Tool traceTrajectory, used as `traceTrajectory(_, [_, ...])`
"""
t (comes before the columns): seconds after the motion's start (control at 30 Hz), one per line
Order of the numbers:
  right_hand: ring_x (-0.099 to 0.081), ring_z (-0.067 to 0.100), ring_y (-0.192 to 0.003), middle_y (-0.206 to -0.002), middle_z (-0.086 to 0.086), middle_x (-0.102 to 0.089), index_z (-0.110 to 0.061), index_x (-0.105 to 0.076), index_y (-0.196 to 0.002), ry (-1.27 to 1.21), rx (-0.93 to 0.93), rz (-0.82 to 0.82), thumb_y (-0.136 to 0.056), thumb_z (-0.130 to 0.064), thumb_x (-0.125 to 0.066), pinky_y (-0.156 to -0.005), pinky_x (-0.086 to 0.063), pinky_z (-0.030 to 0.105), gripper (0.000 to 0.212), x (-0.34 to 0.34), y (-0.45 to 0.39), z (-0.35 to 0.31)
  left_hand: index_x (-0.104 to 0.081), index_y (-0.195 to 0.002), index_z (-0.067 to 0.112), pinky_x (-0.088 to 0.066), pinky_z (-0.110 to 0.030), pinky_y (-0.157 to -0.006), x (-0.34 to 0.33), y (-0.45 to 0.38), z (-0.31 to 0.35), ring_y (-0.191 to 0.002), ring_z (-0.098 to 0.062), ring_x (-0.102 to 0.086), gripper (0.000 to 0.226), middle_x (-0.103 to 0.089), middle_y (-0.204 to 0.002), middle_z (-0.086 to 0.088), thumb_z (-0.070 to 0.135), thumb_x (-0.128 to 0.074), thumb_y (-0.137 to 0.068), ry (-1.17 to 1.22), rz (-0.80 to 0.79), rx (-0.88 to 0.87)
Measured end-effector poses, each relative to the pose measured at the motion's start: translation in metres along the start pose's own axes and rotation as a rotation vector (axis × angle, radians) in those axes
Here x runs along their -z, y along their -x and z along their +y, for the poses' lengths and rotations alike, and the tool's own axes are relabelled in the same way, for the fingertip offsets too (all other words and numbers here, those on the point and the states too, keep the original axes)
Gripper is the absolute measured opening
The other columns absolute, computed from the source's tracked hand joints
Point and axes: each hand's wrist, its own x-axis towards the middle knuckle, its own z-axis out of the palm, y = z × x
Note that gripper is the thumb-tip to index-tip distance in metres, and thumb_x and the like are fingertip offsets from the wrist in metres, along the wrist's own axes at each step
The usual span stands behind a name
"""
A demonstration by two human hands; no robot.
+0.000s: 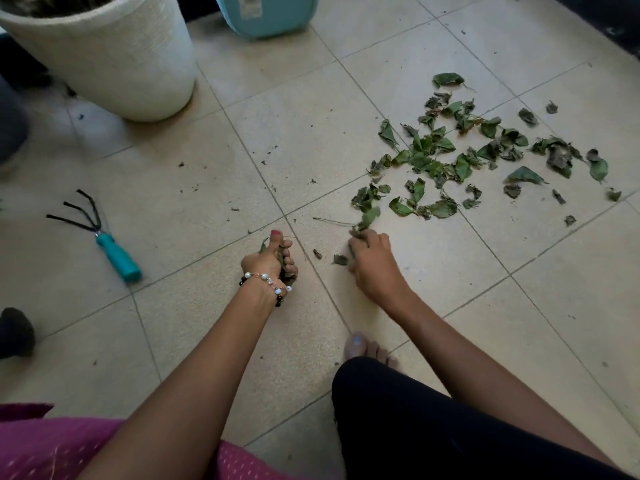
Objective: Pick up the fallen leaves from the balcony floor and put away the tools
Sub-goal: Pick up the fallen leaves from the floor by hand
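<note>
Green leaves [460, 157] at two o'clock on the beige tiled floor [311, 140]. A teal-handled, black-pronged rake [104, 237] at nine o'clock. White ribbed pot [114, 53], light blue bin [266, 15] at twelve. Magenta dotted cloth [52, 448].

The left hand [273, 259] was curled round a bunch of leaves [284, 268], held just above the tiled floor [194, 306], with a beaded bracelet [266, 283] at the wrist. The right hand [370, 259] lay low on the floor, its fingers closed on a few leaves at the near edge of the scattered leaves [464, 157], which spread up and to the right across several tiles. A small hand rake [100, 230] with a teal handle lay well apart on the left. A white textured pot [114, 53] stood at the top left, a light blue bin [266, 15] beside it. Bare toes [367, 348] showed near a dark-clad knee [415, 420]
</note>
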Motion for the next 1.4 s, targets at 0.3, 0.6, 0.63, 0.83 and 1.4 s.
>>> traceTrajectory(0.3, [0.02,0.039,-0.144,-0.16,0.008,0.018,-0.037,-0.007,-0.152,0.169,0.208,-0.206,-0.101,-0.034,-0.041,-0.116,0.004,0.058,0.061,-0.019,-0.012,-0.036,-0.061,-0.077,-0.003,-0.034,-0.013,-0.035,0.01,-0.004,0.002,-0.032,-0.009,-0.04,0.031,-0.055,-0.047,-0.004,0.024,-0.064,-0.093,0.008,-0.032,-0.025])
traceTrajectory(0.6, [-0.058,0.031,-0.09,-0.102,0.016,-0.066,0.004,-0.067,-0.103,0.189,0.442,0.147,-0.089,-0.006,-0.049,-0.059,-0.054,0.035,0.025,-0.017,0.0,0.023,-0.061,-0.075,0.0,-0.035,-0.012,-0.034,0.003,0.0,-0.005,-0.031,-0.006,-0.042,0.03,-0.059,-0.048,-0.003,0.024,-0.064,-0.093,-0.064,-0.021,0.002])
traceTrajectory(0.63, [-0.056,0.031,-0.085,-0.095,0.016,-0.066,0.003,-0.068,-0.098,0.183,0.404,0.169,-0.083,0.001,-0.06,-0.057,-0.051,0.035,0.017,-0.014,-0.001,0.027,-0.061,-0.075,0.001,-0.035,-0.012,-0.034,0.001,0.001,-0.007,-0.032,-0.006,-0.042,0.029,-0.059,-0.049,-0.003,0.024,-0.064,-0.093,-0.07,-0.02,0.006])
traceTrajectory(0.83, [-0.07,0.025,-0.087,-0.09,0.013,-0.074,-0.004,-0.074,-0.095,-1.076,-0.318,0.181,-0.081,0.008,-0.066,-0.074,-0.054,0.026,0.019,0.026,-0.005,0.024,-0.059,-0.071,0.003,-0.032,-0.012,-0.034,-0.021,0.009,-0.022,-0.031,-0.007,-0.039,0.032,-0.057,-0.045,0.0,0.026,-0.063,-0.094,-0.125,-0.04,0.014])
traceTrajectory(1.4, [-0.059,0.012,-0.108,-0.111,-0.002,-0.068,-0.024,-0.055,-0.113,-0.58,0.218,-0.029,-0.093,-0.018,-0.035,-0.111,-0.031,0.042,0.029,0.041,-0.007,-0.01,-0.061,-0.092,0.004,-0.048,-0.026,-0.048,-0.08,0.01,-0.018,-0.057,-0.024,-0.06,0.022,-0.065,-0.073,-0.013,0.027,-0.059,-0.093,-0.09,-0.026,0.144])
